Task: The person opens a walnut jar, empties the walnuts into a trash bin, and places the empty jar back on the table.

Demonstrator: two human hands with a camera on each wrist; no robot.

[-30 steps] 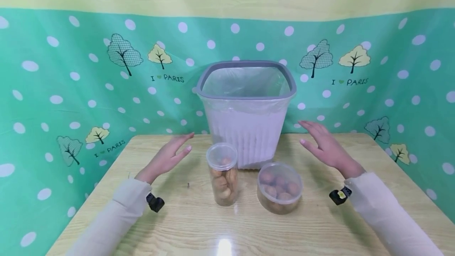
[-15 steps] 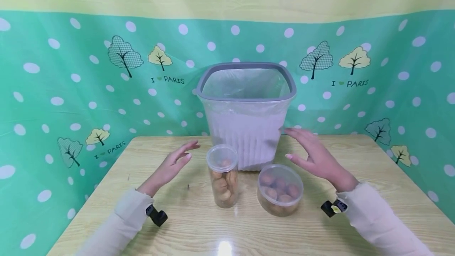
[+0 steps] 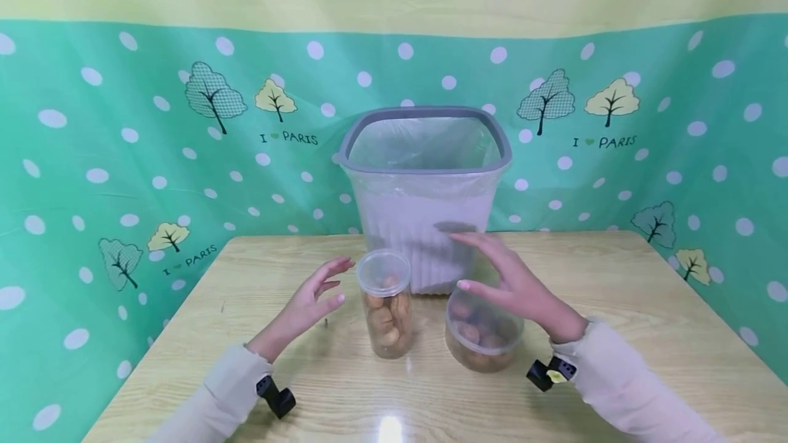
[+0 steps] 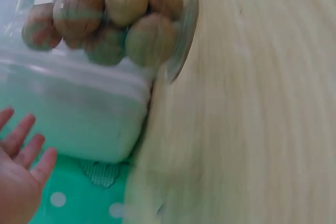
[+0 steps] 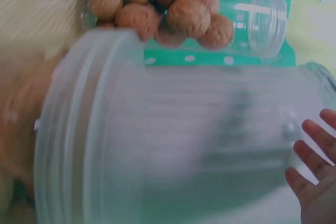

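The left hand [image 3: 310,303] has its fingers loosely spread and grasping nothing, just beside the tall clear jar [image 3: 388,316] of walnuts, which stands upright on the bench [image 3: 345,402]. The right hand [image 3: 517,286] reaches over the round tub [image 3: 477,347], its fingers extended, thumb apart, gripping nothing; contact with the lid seems unlikely, though blur makes it hard to tell. Behind both containers stands the lined bin [image 3: 421,217].
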